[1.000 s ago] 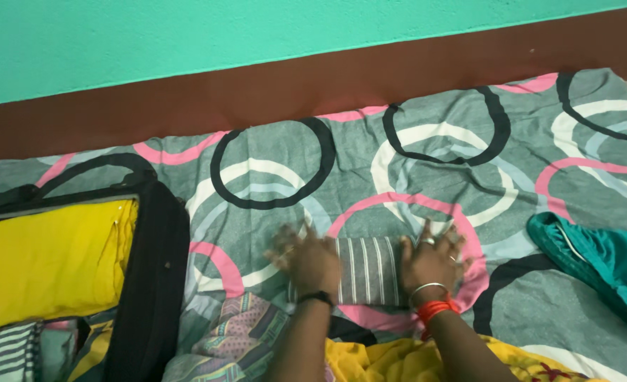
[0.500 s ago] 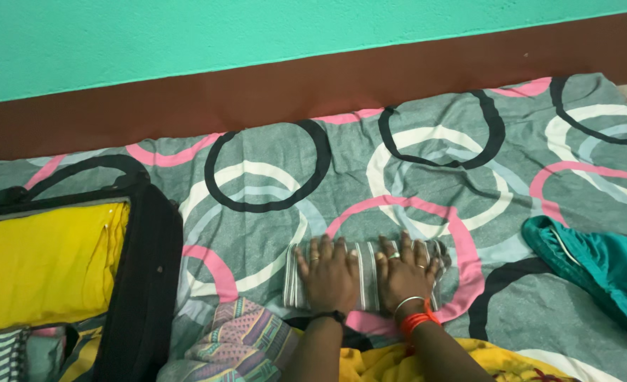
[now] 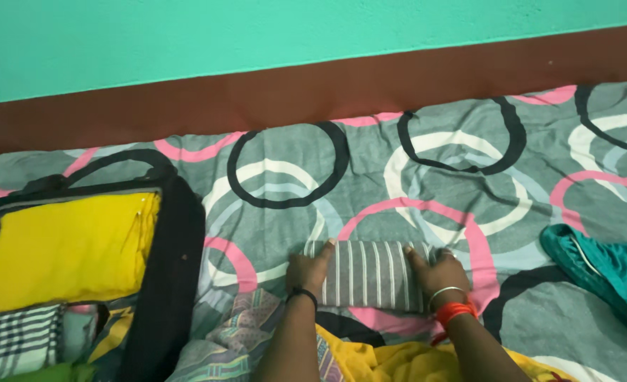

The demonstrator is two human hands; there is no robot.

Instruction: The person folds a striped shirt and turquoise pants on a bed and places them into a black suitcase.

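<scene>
Two hands gripping striped folded cloth (image 3: 370, 274): left hand (image 3: 309, 271) at nine o'clock end, right hand (image 3: 437, 272) at three o'clock end.

- No packages, labels, signs or screens visible anywhere in view.
</scene>
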